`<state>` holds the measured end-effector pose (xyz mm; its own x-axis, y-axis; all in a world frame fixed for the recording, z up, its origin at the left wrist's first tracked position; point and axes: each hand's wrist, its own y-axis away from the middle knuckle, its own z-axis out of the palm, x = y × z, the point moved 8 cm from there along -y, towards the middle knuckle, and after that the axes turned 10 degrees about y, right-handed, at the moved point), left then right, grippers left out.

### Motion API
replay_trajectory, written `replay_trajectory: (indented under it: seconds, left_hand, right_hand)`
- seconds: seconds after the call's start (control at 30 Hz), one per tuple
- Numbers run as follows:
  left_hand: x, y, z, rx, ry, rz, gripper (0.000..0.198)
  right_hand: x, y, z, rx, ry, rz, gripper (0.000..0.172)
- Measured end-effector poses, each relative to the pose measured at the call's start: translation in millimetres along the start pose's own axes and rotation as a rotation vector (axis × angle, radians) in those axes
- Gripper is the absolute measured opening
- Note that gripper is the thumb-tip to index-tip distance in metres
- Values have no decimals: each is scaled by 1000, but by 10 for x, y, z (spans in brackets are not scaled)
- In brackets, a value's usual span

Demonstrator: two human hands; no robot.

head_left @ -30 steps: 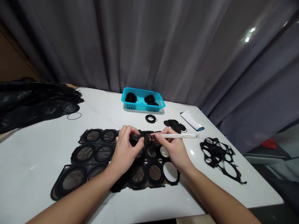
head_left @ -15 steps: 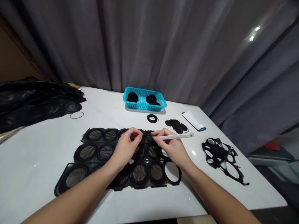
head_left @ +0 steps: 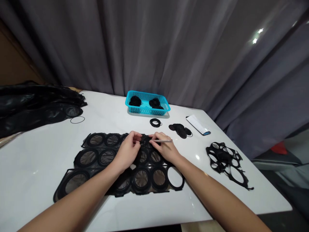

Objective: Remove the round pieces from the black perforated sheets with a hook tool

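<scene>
A black sheet [head_left: 107, 157] with rows of round openings and rings lies flat on the white table. Many of its circles are filled with dark, wrinkled film; the one at the near right corner shows the white tabletop. At its far edge, my left hand [head_left: 129, 148] has curled fingers and thumb closed on the black material, the contact partly hidden. Just to the right, my right hand [head_left: 165, 149] grips a thin, pale stick-like tool [head_left: 162, 140], its fingertips close to the sheet. The tool's working end is too small to make out.
Behind the sheet stands a blue basket [head_left: 147, 110] holding bundles of black rings. A ring stack [head_left: 155, 122], black discs [head_left: 180, 130], a white folded item [head_left: 198, 125] and a cut-out black scrap [head_left: 225, 158] lie rightward. Black sheeting [head_left: 36, 106] is heaped at far left.
My right hand has shifted slightly left towards my left hand, and the tool now looks shorter and more level. The whole view has moved a little.
</scene>
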<state>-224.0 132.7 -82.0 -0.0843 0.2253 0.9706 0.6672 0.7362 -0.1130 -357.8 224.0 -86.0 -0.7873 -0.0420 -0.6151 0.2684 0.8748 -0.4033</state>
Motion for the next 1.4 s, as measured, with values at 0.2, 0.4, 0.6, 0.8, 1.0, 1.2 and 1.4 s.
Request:
replay_trajectory:
  seconds: [0.2,0.4,0.6,0.8,1.0,1.2,1.4]
  left_hand:
    - [20,23,92,-94,-44,60,25]
    - [29,61,184,-197,-193,144,36]
    - [-3,68,227,-245,-297,210,45]
    - [-1,71,291,-270,-321,215,48]
    - [40,34,300,-233,-301,228,36]
    - [135,-45,230,-180,-156,136,7]
    - [91,-45,259,-138,255,-103,33]
  right_hand:
    - [-148,8,27,-11,143,-117,13]
    - [-199,81,-129,46,-115,23,12]
    - [31,120,-141,21,-184,176,21]
    - [10,105,-47,-34,2,53,15]
    - [-98,137,-42,-73,-87,27,10]
    - [-138,169,-260,90,-331,144,18]
    - [-264,231,-458,249,-564,190,17]
